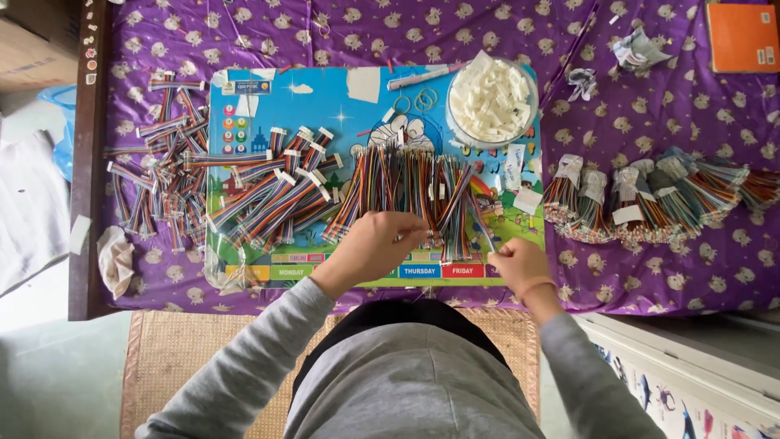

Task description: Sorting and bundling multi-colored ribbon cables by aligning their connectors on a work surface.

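Note:
My left hand rests with its fingers on the near ends of a spread-out row of multicoloured ribbon wires lying on a blue picture board. At the row's right end, my right hand pinches a few of the same wires near their lower tips. Both sleeves are grey. To the left on the board lies a pile of rainbow ribbon cables with white connectors.
A clear round bowl of white connector pieces stands at the board's far right. More loose cables lie left on the purple cloth. Tagged bundles lie right. An orange book sits at top right. A pen lies above.

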